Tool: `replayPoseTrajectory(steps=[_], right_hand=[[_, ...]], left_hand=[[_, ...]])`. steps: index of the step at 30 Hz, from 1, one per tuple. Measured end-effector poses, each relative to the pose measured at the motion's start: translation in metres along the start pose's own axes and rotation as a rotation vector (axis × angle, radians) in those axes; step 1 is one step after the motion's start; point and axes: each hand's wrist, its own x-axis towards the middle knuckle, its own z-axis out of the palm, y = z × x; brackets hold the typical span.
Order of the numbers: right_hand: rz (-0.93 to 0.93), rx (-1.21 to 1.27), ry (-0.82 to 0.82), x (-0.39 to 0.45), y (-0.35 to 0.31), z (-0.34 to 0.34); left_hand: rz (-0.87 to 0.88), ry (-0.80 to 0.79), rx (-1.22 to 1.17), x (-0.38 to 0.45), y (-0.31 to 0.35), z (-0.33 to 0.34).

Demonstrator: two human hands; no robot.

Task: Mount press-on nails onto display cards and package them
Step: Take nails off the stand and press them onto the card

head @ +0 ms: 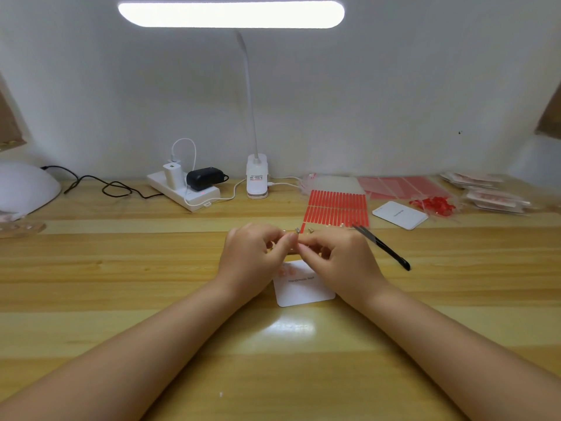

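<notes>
Both hands raised just above the wooden surface (121, 268), fingertips meeting: left hand (253, 253) and right hand (337, 256) with curled fingers, pinching together a tiny thing, too small to name. Directly below, white display card (303, 288) flat on the surface. Behind, red adhesive tab sheet (337, 208); black tweezers (382, 247) just right of the right hand.

My left hand (253, 253) and right hand (337, 256) pinching something tiny above white display card (303, 291), tweezers (382, 247) right, wooden surface (121, 284).

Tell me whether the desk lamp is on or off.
On. The lamp's bar head glows bright white, and its glare reflects off the wooden table just in front of the card.
</notes>
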Motion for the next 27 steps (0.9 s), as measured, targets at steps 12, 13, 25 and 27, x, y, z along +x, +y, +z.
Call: replayPoseTrajectory(steps=[12,13,25,27], right_hand=[[0.501,0.65,-0.037,0.005,-0.006,-0.008],[0.516,0.671,-0.051,0.005,-0.005,-0.009],[0.373,-0.037,-0.458,0.015,0.016,-0.036],[0.365,-0.144,-0.586,0.015,0.017,-0.039]], left_hand=[[0.298,0.133,0.062,-0.002,0.0,-0.002],[0.312,0.143,0.065,-0.001,-0.001,-0.002],[0.188,0.079,0.167,-0.001,-0.004,0.001],[0.162,0.052,0.258,-0.001,-0.006,0.002]])
